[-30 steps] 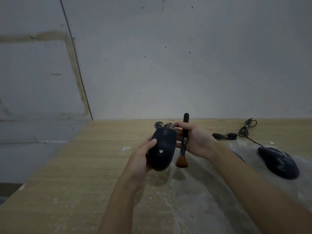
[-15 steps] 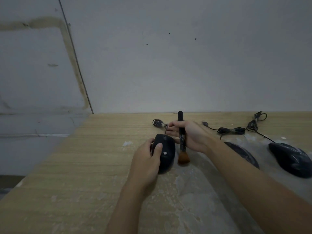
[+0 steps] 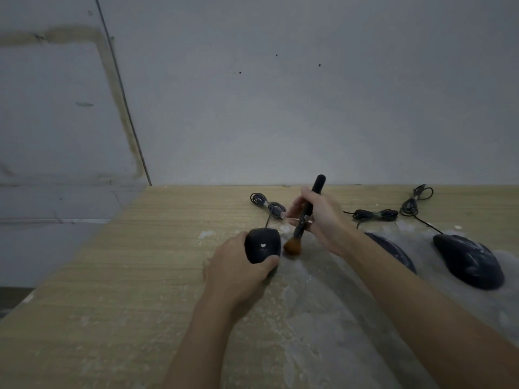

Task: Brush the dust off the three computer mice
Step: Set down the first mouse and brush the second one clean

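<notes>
My left hand (image 3: 237, 269) is wrapped around the near end of the first mouse (image 3: 262, 245), fingers curled on it, so the back of that mouse is hidden from me; it's black with a tiny white heart-shaped mark on top, no readable writing anywhere. It sits low over the wooden worktop (image 3: 126, 290), can't tell if it's actually touching. Just right of it my right hand (image 3: 323, 217) pinches the black handle of the brush (image 3: 302, 220), brown bristles down beside the mouse's right side. The middle mouse (image 3: 393, 251) is mostly covered by my right forearm. The far-right mouse (image 3: 469, 261) is dark, blurry and lying in pale dust. Behind them are the coiled cables (image 3: 376, 214) near the wall (image 3: 280, 108).
</notes>
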`<state>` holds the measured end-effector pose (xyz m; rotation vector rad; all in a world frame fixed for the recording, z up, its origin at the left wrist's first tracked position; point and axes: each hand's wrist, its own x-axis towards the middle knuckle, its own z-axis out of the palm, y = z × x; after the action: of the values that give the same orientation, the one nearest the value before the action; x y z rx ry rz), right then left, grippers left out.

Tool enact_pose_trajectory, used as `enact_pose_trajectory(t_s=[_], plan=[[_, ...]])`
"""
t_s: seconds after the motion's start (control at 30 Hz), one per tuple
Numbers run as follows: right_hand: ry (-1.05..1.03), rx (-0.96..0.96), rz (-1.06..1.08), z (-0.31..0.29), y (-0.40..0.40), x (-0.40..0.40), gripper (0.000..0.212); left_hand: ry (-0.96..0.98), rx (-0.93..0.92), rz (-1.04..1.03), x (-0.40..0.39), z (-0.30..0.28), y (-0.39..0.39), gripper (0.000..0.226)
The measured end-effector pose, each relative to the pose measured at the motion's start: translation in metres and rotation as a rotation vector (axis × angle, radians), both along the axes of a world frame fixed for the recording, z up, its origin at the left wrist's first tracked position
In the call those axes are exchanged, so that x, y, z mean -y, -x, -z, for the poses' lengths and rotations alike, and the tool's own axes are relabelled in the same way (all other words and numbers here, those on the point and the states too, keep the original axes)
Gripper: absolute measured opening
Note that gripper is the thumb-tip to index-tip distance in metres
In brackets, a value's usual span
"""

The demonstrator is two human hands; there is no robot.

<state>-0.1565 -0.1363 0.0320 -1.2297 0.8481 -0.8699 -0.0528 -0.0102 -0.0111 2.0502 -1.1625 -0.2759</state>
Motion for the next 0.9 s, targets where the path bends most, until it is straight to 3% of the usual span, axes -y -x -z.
enact_pose_trajectory(t_s=[0.13, 0.23, 0.3, 0.37, 0.57, 0.7, 0.9], plan=[[0.128, -0.007, 0.014, -0.003, 0.022, -0.007, 0.036, -0.047, -0.012, -0.003, 0.002, -0.003, 0.002, 0.052], [0.234, -0.032, 0.03, -0.006, 0.049, -0.011, 0.04, -0.113, 0.097, -0.05, 0.001, -0.004, 0.005, 0.07], [0.247, -0.02, 0.066, -0.007, 0.068, -0.012, 0.04, -0.069, 0.152, -0.094, 0.001, -0.007, 0.009, 0.074], [0.215, 0.06, 0.122, -0.008, 0.091, -0.012, 0.039, 0.039, 0.152, -0.106, 0.004, -0.012, 0.018, 0.062], [0.248, 0.243, 0.352, -0.003, 0.148, -0.007, 0.015, 0.177, 0.13, 0.145, 0.014, -0.015, 0.06, 0.048], [0.386, 0.072, 0.305, 0.011, 0.17, -0.005, 0.021, 0.135, -0.224, 0.219, 0.026, -0.017, 0.097, 0.044], [0.341, -0.166, 0.264, 0.03, 0.169, -0.003, 0.018, -0.019, -0.845, 0.133, 0.052, -0.024, 0.143, 0.021]])
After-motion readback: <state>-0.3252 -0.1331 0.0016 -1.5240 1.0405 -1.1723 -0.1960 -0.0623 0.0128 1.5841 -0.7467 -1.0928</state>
